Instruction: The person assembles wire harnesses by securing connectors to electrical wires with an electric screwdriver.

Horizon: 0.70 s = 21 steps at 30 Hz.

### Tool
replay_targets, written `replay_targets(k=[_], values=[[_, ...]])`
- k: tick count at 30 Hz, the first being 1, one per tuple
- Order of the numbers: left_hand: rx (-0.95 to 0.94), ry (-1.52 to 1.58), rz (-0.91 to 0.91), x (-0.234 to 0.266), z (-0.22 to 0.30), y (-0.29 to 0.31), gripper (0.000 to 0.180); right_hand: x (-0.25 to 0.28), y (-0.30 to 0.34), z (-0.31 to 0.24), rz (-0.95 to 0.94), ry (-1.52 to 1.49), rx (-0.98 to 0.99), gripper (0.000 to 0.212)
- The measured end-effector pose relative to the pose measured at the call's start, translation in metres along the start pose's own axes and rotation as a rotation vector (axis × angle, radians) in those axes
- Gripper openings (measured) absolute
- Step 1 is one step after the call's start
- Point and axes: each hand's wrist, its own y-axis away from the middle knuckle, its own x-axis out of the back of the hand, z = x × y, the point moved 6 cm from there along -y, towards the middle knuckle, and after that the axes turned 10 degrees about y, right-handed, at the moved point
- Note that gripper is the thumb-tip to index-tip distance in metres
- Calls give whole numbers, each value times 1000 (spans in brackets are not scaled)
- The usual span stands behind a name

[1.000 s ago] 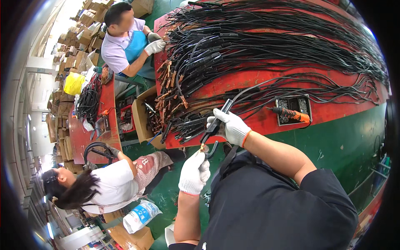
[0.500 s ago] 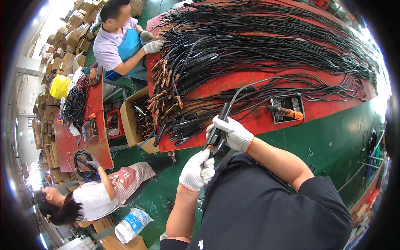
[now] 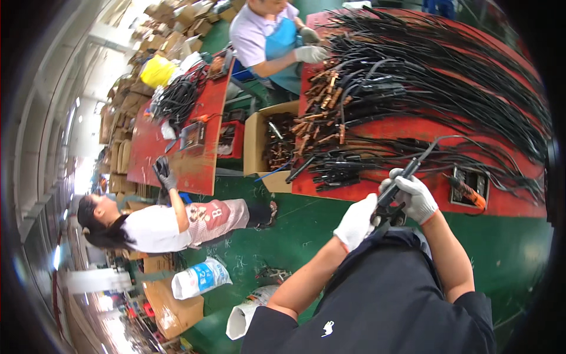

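A black welding electrode holder point(image 3: 408, 170) is held at a slant in front of my body, its cable leading up and right over the red table point(image 3: 371, 125). My right hand point(image 3: 420, 199), in a white glove, is wrapped round its handle. My left hand point(image 3: 355, 223), also gloved in white, is closed at its lower end; the fingers are partly hidden, and the tip there cannot be made out. Just beyond lie more black handles point(image 3: 339, 168) with cables. To the right, an orange and black power screwdriver point(image 3: 470, 193) rests across a tray of small metal parts point(image 3: 484, 180).
Long bundles of black cable point(image 3: 448, 88) cover the table, copper ends point(image 3: 321, 112) at its left edge. A cardboard box point(image 3: 254, 141) of copper parts stands beside it. One co-worker point(image 3: 274, 47) works at the far side; another point(image 3: 159, 224) stands left by a second red table point(image 3: 203, 171).
My view has swung left, so the scene sits further right. My left hand is closer in against the holder's lower end. The left co-worker's black cable coil has shifted and looks smaller.
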Motion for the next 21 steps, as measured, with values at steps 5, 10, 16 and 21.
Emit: replay_targets(k=[5,10,16,21], values=[[-889,-1391,271,-50,29,24,38,31,-2,-17,441,-181,10,23],[-720,-976,129,-64,1,5,68,42,0,-37,684,-106,225,20],[-125,-134,-293,-69,-7,-31,30,24,11,-50,457,-191,261,20],[-411,-224,-181,-96,-11,-30,34,34,20,-50,508,-231,339,27]])
